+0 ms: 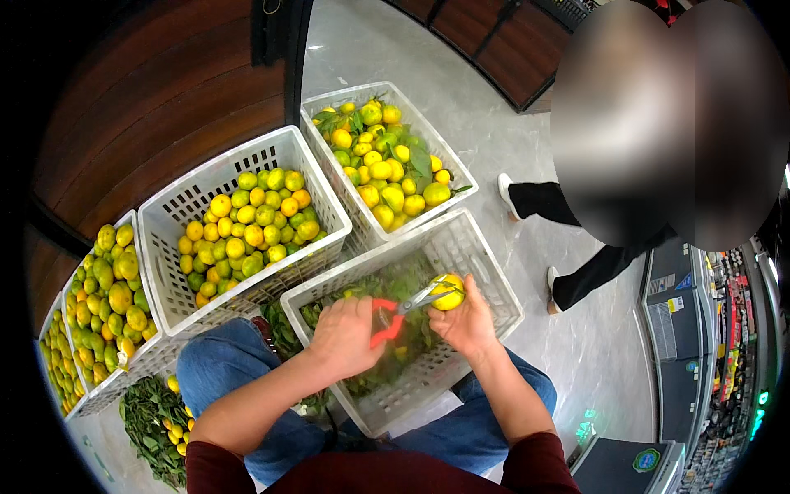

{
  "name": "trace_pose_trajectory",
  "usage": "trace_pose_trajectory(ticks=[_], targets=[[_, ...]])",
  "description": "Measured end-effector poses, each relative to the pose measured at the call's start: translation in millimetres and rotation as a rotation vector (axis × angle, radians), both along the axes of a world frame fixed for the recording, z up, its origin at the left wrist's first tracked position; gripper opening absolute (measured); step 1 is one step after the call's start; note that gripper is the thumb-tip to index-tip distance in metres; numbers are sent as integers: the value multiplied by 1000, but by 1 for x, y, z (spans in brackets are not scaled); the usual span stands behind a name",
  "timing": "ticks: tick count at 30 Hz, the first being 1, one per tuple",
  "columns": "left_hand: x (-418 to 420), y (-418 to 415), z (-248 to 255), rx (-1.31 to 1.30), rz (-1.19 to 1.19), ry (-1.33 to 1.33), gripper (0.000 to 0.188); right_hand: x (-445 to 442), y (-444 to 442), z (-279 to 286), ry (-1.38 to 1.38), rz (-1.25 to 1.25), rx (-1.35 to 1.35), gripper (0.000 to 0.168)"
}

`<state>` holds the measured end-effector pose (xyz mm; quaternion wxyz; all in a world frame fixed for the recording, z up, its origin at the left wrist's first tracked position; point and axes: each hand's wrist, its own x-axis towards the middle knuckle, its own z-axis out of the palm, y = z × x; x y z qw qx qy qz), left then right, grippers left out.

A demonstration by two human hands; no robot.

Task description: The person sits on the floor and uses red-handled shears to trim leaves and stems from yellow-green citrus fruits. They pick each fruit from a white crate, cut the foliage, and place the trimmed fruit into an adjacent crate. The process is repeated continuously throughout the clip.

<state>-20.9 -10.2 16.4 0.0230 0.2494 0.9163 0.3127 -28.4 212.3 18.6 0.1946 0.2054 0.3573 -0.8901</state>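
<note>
My left hand (349,336) is closed on the red handles of a pair of scissors (387,321). The scissors' blades point right and are spread at a green leaf and stem on a yellow citrus fruit (447,293). My right hand (466,318) holds that fruit from below and the right, above a grey plastic crate (494,272). Green leaves (395,284) and a few fruits lie in this crate between my knees. The blades cover part of the fruit, so whether they touch the stem I cannot tell.
A crate of green and yellow citrus (154,247) stands to the left, another with leafy fruit (432,204) beyond. More filled crates (133,247) are far left, beside a leaf pile (151,420) on the floor. A person in black trousers (586,278) is at the right, near display cases (673,309).
</note>
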Motion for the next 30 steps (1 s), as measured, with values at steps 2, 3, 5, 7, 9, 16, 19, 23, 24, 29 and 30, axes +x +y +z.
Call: trace_pose_trajectory(ticks=[2, 3, 5, 7, 9, 16, 19, 23, 24, 29, 30], targets=[[0, 0, 1, -1, -13, -15, 55, 2, -9, 6, -36, -17, 107, 39], [0, 1, 1, -3, -19, -24, 54, 2, -12, 9, -52, -24, 161, 39], [0, 1, 1, -6, -33, -43, 54, 4, -13, 11, -42, -6, 172, 43], [0, 2, -1, -2, -37, -45, 52, 5, -13, 12, -23, 14, 203, 46], [0, 3, -2, -3, -44, -55, 51, 5, -13, 12, 6, 30, 259, 48], [4, 7, -7, -28, -68, -127, 40, 7, -16, 13, 66, 128, 231, 51], [7, 9, -3, -40, -67, -196, 35, 8, -19, 15, 78, 122, 234, 51], [9, 8, -3, -40, -71, -242, 32, 11, -24, 15, 39, 74, 176, 47], [9, 9, -2, -49, -68, -276, 31, 11, -25, 14, 23, 59, 154, 45], [13, 9, -3, -53, -66, -365, 31, 17, -21, -5, -70, 27, 99, 46], [12, 9, 0, -61, -72, -404, 32, 15, -19, -9, -87, 19, 104, 47]])
